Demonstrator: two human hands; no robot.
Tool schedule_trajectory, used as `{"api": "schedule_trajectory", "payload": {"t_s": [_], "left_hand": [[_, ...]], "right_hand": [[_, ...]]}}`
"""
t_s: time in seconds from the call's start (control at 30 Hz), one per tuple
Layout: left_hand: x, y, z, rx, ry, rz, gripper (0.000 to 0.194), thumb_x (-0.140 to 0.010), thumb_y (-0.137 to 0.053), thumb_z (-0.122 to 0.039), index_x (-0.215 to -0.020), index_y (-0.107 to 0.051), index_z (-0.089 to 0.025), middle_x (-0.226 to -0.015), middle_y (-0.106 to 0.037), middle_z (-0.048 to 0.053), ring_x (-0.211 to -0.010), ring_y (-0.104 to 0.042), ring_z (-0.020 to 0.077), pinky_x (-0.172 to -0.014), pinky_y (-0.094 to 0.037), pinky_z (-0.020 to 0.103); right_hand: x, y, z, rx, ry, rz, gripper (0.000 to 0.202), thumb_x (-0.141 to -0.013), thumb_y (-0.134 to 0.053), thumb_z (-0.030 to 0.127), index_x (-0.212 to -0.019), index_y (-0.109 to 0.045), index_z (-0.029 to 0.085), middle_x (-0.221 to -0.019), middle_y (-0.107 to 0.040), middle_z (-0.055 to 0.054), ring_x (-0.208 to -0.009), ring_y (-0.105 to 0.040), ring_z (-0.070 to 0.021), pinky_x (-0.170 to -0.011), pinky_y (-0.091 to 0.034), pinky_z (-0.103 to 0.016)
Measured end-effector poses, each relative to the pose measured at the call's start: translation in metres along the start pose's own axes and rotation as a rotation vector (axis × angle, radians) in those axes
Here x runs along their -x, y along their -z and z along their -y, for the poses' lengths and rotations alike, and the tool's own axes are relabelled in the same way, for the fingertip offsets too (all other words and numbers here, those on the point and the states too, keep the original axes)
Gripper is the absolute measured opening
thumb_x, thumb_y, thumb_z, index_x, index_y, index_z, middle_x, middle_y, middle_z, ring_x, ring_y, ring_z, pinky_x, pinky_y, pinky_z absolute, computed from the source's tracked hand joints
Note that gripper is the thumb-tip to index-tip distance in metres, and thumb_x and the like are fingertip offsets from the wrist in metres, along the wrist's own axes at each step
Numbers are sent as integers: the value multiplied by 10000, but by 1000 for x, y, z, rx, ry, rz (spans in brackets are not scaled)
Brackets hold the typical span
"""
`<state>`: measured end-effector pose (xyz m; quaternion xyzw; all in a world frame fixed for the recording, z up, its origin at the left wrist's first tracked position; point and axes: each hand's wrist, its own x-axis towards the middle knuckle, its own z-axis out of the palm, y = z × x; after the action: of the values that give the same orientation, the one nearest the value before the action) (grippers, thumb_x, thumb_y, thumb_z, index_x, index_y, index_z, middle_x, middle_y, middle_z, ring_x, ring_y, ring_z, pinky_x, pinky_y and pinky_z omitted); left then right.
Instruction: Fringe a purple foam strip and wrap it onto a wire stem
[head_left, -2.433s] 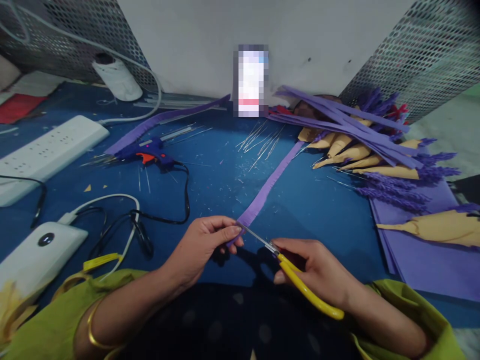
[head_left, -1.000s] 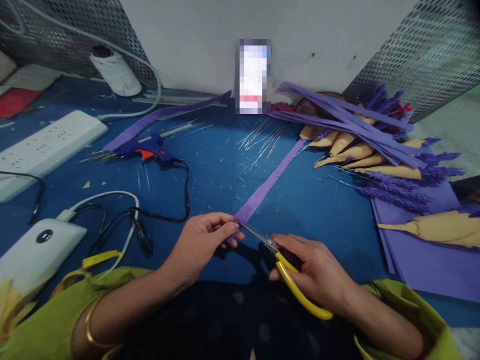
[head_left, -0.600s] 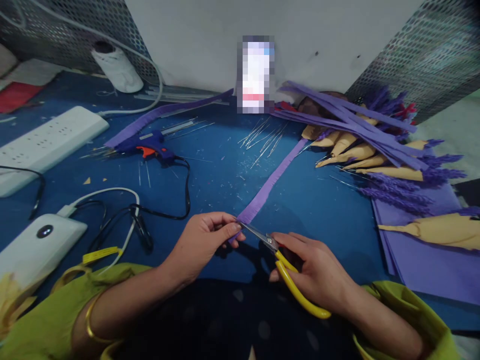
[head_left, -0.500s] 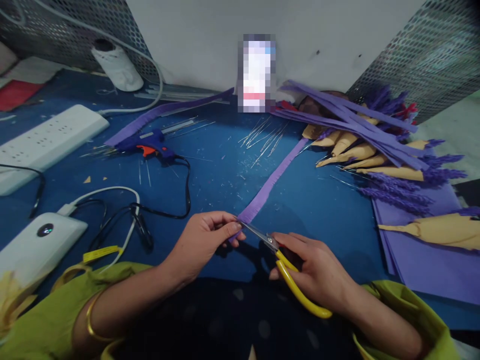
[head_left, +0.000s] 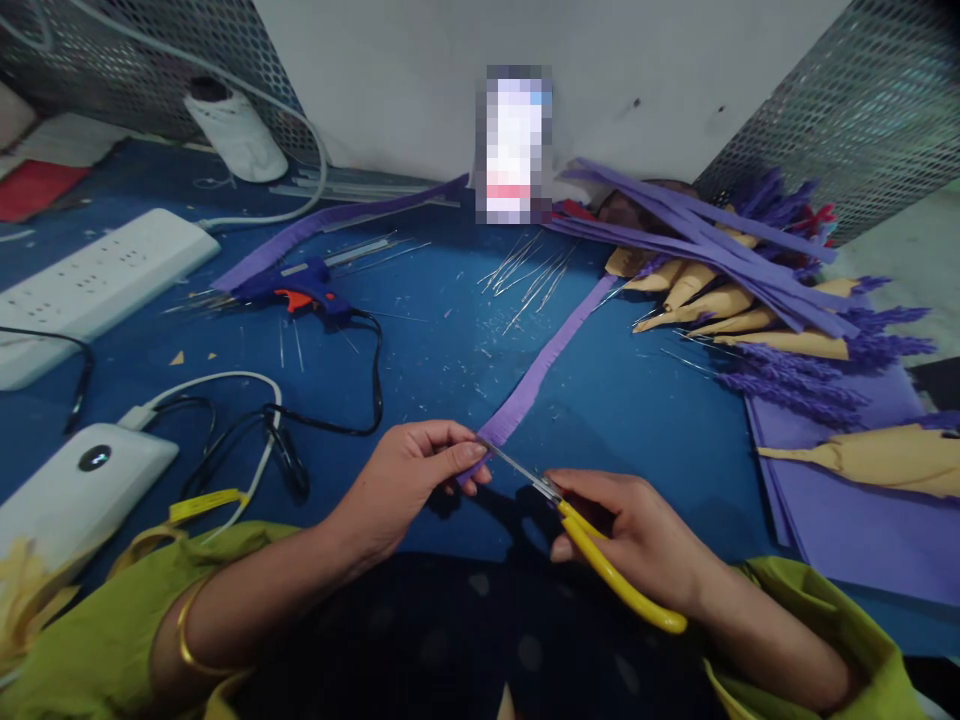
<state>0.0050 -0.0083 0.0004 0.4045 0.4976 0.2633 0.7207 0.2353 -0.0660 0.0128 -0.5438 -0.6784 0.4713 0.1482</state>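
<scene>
My left hand (head_left: 431, 465) pinches the near end of a long purple paper strip (head_left: 536, 380) between thumb and fingers. From there the strip runs up and right across the blue table, its edge finely fringed. In my right hand (head_left: 630, 535) is a pair of scissors with yellow handles (head_left: 626, 590). Their thin metal blades lie across the strip, right beside my left thumb. The blades look nearly closed. Part of the strip's end is hidden under my left fingers.
On the left lie a blue glue gun (head_left: 300, 285), a white power strip (head_left: 105, 285) and a power bank (head_left: 82, 490) with cables. Thin wires (head_left: 525, 275) lie ahead. To the right are purple strips (head_left: 697, 240), wrapped lavender stems (head_left: 712, 305) and purple sheets (head_left: 877, 530). A lit phone (head_left: 514, 145) stands behind.
The scissor handles have come together and the blades have closed further on the strip. My right hand has shifted slightly right; my left hand keeps its pinch.
</scene>
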Motion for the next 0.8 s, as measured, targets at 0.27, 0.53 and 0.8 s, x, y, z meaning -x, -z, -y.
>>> {"api": "schedule_trajectory", "payload": {"t_s": [0.27,0.53,0.8], "left_hand": [[0,0,0,15,15,-56,149,-744,-755,-303,-776,-711,-164,-679,-698,14,-576,-573,105,-558,-410,221],[1,-1,0,60,-9,-49,118,-733,-763,-282,-753,-725,-172,-650,-691,8,-591,-580,107,-580,-416,219],[0,-2,-1,-5,-40,-102,117,-737,-752,-287,-729,-732,-172,-654,-699,16,-585,-588,113,-572,-436,222]], "right_hand": [[0,-1,-2,-63,-40,-31,358,-788,-714,468,-1039,-709,212,-828,-665,-6,-731,-576,-156,-679,-481,-249],[0,2,1,-299,-86,83,337,-794,-701,483,-942,-696,180,-748,-603,19,-643,-506,-119,-575,-429,-218],[0,-3,-1,166,-14,-125,421,-762,-738,477,-1116,-671,259,-871,-664,-14,-745,-613,-166,-692,-484,-268]]}}
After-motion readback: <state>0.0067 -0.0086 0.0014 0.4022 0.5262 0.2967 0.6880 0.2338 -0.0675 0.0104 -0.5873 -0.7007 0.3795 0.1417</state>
